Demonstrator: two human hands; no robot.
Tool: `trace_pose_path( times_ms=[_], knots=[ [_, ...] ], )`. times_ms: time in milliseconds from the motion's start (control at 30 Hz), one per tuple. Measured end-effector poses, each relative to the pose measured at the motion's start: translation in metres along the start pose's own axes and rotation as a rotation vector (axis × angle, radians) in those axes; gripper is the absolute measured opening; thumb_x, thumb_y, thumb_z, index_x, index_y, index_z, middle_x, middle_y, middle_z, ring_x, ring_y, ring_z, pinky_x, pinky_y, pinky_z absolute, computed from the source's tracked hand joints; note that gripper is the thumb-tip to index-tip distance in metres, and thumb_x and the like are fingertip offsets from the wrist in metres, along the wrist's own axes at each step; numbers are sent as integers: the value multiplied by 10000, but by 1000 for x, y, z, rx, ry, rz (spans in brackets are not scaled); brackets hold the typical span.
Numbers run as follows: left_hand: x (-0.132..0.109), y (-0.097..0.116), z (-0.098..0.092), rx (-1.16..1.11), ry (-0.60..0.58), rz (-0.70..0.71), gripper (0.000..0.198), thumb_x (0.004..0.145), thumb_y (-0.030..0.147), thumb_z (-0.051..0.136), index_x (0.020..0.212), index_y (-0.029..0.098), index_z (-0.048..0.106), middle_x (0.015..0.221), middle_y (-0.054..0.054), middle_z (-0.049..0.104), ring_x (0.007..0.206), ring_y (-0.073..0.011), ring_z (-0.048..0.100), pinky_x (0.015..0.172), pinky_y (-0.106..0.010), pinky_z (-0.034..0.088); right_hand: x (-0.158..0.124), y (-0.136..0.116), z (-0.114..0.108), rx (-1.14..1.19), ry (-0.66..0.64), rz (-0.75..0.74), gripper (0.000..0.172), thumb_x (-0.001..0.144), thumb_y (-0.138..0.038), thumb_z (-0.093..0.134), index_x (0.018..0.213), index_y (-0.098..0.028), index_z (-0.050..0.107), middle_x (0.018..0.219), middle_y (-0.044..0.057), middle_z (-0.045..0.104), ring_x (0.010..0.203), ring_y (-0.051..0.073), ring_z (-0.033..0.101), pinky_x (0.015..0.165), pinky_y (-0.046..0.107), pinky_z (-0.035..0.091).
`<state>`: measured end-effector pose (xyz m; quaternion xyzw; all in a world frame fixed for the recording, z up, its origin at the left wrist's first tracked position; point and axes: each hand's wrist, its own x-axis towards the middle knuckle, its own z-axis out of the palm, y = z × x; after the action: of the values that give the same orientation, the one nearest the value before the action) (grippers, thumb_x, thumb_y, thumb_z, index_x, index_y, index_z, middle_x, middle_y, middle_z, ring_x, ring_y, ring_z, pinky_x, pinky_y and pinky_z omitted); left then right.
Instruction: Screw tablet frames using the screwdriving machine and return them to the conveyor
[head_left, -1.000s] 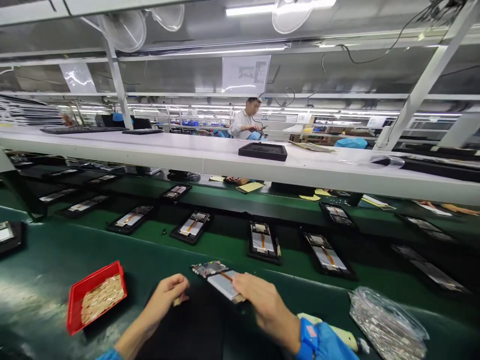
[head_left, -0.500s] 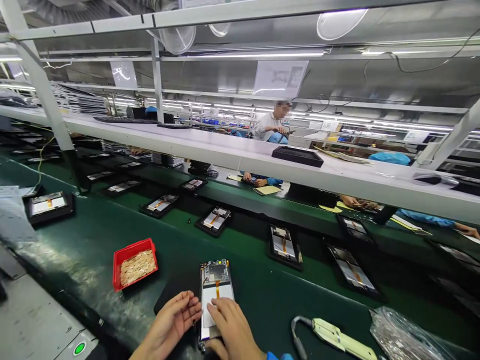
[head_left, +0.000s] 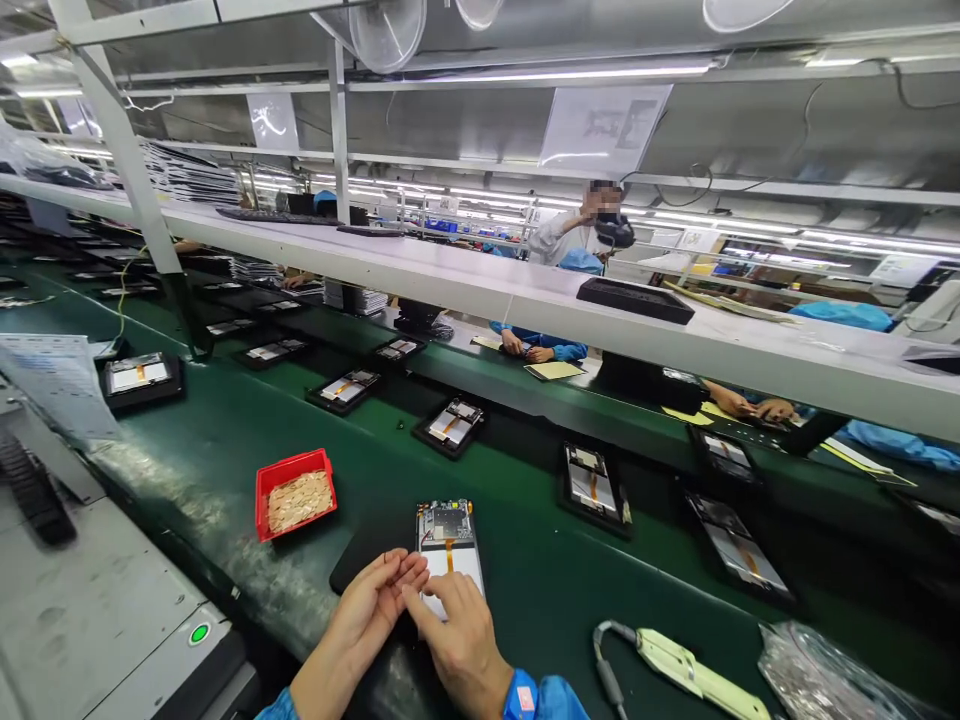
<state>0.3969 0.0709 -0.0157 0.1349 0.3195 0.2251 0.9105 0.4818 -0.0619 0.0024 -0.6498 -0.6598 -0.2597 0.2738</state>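
A tablet's open back lies upright on a black pad, with a green circuit board at its far end, an orange ribbon cable, and a pale flat panel nearer me. My right hand rests its fingers on that pale panel. My left hand sits just left of it, curled, fingertips at the tablet's edge and close to my right fingers. Anything small between those fingertips is hidden. A red tray of tan flat pieces lies to the upper left of my hands.
Other tablets in black trays sit along the green conveyor belt. A cream corded hand tool and a plastic bag of parts lie at the right. A white shelf crosses the belt, with a co-worker's hands beyond.
The tablet has turned from slanting sideways to upright on the black pad. My hands have come closer together over it. The whole view has swung, shifting the belt and red tray.
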Motion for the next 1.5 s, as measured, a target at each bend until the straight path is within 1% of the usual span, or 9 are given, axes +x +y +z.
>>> trace_pose_path(
  times_ms=[100,167,300,367,467,633,933,1233,1500],
  knots=[
    [-5,4,8,41,-56,20,117,826,-7,582,856,101,616,850,-137,728,840,-229,741,877,-384,586,2,2,0,104,-32,-45,297,964,-131,494,1201,-204,657,886,73,675,760,180,580,648,308,444],
    [-8,10,12,106,-105,12,48,837,53,602,860,88,625,865,-162,732,853,-240,738,869,-382,581,2,6,2,285,-19,59,257,970,-159,490,1109,-219,698,859,65,677,768,179,592,666,307,460],
    [-12,22,11,423,-106,173,159,855,234,628,930,94,634,847,-130,717,755,-213,713,721,-339,576,3,18,11,817,-46,765,142,895,-318,636,898,-196,707,828,63,690,762,192,632,662,300,491],
    [-18,22,8,701,-51,339,119,835,226,627,901,127,628,745,-51,677,608,-154,642,597,-280,523,5,22,15,1100,-99,1110,243,807,-410,729,837,-176,669,743,49,674,639,172,609,565,275,462],
    [-33,14,5,1120,-48,607,59,839,172,580,831,162,637,713,-7,638,609,-133,588,598,-260,464,6,23,18,1450,-196,1334,368,708,-467,816,804,-163,632,693,24,653,542,116,552,521,233,424],
    [-47,1,6,1473,-83,878,174,892,126,524,876,191,684,863,-26,665,809,-160,621,750,-287,457,3,16,25,1646,-153,1364,361,657,-404,877,757,-156,635,642,-13,610,579,81,530,577,195,425],
    [-43,-2,4,1631,-80,898,198,935,150,516,946,187,710,909,-44,687,839,-180,640,774,-296,478,3,9,29,1511,-40,1340,379,625,-387,886,818,-166,647,643,4,649,590,112,576,606,231,462],
    [-45,2,5,1825,-124,846,253,964,172,457,906,191,702,871,-67,684,799,-198,649,735,-301,478,5,16,28,1444,-149,1192,264,685,-307,801,843,-175,636,654,-15,642,606,126,597,615,247,476],
    [-34,-9,-19,1954,-152,1049,306,953,133,364,904,200,658,818,-67,653,738,-206,641,660,-303,470,3,10,31,1359,-167,1122,194,676,-246,734,802,-179,603,614,-49,589,568,116,582,581,247,463]
  ],
)
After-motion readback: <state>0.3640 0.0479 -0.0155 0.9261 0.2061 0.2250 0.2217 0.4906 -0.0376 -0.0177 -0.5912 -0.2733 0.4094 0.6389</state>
